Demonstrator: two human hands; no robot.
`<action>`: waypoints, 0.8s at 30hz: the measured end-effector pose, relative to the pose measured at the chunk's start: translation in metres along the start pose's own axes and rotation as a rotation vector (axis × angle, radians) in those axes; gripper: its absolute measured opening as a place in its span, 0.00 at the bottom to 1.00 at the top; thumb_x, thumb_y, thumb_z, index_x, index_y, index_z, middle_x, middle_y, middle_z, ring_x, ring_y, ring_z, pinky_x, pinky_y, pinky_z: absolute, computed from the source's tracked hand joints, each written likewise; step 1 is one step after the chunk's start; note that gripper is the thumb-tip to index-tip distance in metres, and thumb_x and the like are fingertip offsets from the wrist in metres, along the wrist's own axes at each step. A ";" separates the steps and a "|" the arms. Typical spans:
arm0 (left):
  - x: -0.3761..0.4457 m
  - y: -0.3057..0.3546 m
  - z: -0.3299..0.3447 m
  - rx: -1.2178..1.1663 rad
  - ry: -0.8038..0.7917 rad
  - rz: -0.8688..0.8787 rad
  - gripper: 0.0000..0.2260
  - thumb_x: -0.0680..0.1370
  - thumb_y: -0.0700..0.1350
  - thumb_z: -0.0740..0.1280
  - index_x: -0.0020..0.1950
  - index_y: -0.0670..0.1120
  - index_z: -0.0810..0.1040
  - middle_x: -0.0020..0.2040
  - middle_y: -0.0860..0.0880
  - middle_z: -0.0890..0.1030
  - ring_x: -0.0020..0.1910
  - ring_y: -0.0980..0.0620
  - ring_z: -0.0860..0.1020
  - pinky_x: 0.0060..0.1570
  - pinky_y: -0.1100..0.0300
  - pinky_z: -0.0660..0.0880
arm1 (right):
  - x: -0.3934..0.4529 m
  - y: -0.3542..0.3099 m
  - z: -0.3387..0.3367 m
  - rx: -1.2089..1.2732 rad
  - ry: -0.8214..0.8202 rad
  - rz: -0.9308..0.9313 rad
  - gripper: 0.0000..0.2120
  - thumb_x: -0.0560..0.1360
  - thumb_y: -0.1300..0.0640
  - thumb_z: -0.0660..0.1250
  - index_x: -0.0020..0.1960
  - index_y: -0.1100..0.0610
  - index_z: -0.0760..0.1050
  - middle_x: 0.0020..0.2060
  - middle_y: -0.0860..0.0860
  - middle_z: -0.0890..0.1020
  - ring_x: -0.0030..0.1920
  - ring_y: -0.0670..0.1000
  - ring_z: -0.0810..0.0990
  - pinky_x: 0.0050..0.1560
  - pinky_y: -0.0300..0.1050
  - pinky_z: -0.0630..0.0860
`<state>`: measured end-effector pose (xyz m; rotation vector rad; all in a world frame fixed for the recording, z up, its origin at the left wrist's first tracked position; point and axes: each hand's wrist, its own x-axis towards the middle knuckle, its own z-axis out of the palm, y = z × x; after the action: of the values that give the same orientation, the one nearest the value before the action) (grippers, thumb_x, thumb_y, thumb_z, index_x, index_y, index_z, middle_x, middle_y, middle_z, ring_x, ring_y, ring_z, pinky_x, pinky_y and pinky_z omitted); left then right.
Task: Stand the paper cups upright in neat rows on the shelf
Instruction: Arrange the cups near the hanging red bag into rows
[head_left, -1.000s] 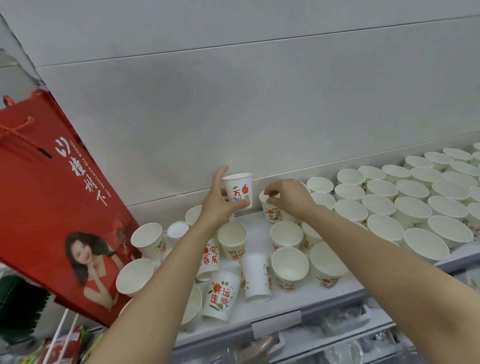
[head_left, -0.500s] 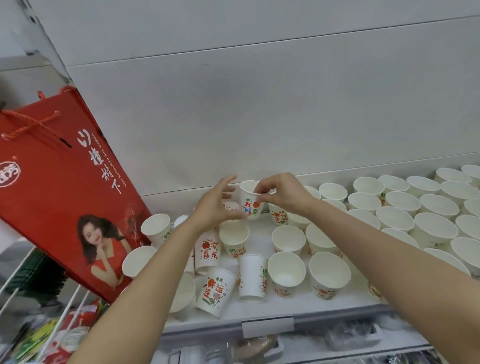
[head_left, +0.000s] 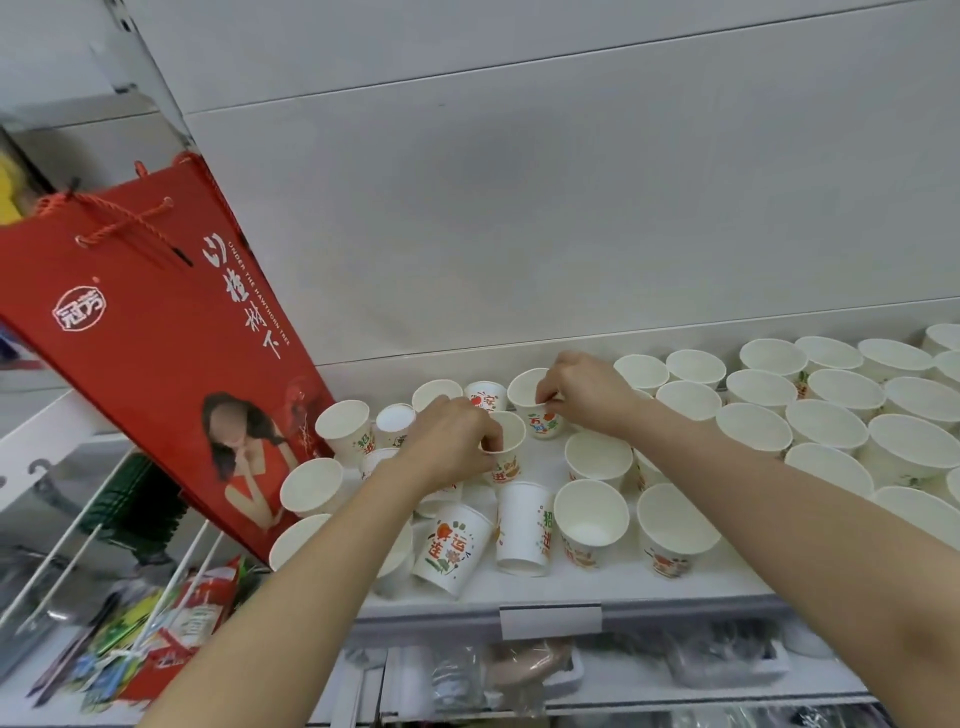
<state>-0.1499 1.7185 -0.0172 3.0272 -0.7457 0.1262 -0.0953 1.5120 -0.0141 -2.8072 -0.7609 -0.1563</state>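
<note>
Many white paper cups with printed fruit and characters stand on a white shelf (head_left: 597, 584). My right hand (head_left: 582, 389) pinches the rim of an upright printed cup (head_left: 540, 418) near the back wall. My left hand (head_left: 452, 441) grips the rim of another upright cup (head_left: 511, 457) just in front of it. Two cups sit upside down near the front: one with orange print (head_left: 449, 551) and one with green characters (head_left: 522, 527). To the right, upright cups (head_left: 826, 421) stand in neat rows.
A red gift bag (head_left: 156, 353) leans against the shelf's left end, with loose cups (head_left: 345, 428) crowded beside it. A grey wall rises behind the shelf. A blank price tag (head_left: 550, 621) sits on the front edge. Packaged goods lie on the lower shelves.
My right hand took the printed cup from my left hand and set it down near the back. My left hand dropped onto another cup's rim. The view shifted left and down.
</note>
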 end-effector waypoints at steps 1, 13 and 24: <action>0.002 0.004 0.002 0.002 0.027 0.013 0.04 0.73 0.48 0.69 0.45 0.53 0.82 0.44 0.53 0.82 0.49 0.51 0.75 0.44 0.58 0.62 | -0.001 0.001 0.001 -0.006 0.001 0.005 0.07 0.71 0.56 0.70 0.48 0.50 0.83 0.45 0.54 0.78 0.51 0.54 0.77 0.47 0.49 0.74; 0.026 -0.028 -0.012 -0.340 0.047 -0.096 0.15 0.73 0.42 0.70 0.58 0.54 0.81 0.58 0.56 0.80 0.59 0.53 0.75 0.56 0.60 0.70 | -0.018 0.008 -0.010 0.114 0.137 0.030 0.09 0.75 0.58 0.67 0.54 0.51 0.81 0.50 0.46 0.83 0.55 0.50 0.75 0.51 0.48 0.72; 0.084 -0.041 0.011 -0.013 -0.136 -0.186 0.24 0.69 0.55 0.76 0.62 0.53 0.76 0.60 0.51 0.78 0.61 0.47 0.74 0.61 0.52 0.65 | -0.039 -0.013 -0.002 0.274 0.141 0.098 0.06 0.72 0.56 0.71 0.48 0.50 0.83 0.43 0.45 0.83 0.42 0.44 0.75 0.47 0.47 0.75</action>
<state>-0.0563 1.7152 -0.0208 3.0969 -0.4643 -0.0889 -0.1353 1.5038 -0.0154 -2.5358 -0.5637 -0.2133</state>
